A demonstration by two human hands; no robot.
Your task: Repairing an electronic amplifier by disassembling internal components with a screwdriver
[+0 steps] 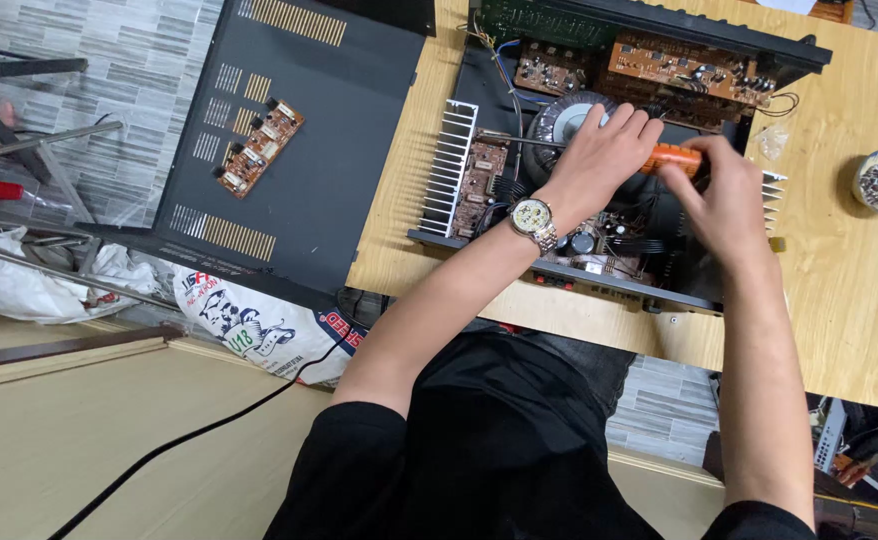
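On the wooden table [839,290], left hand [604,150] and right hand [724,200] both grip an orange-handled screwdriver [674,157] between them.

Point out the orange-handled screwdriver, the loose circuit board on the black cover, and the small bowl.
orange-handled screwdriver [675,156], head view, on the orange handle.
loose circuit board [259,146], head view, on its middle.
small bowl [862,192], head view, on its left rim.
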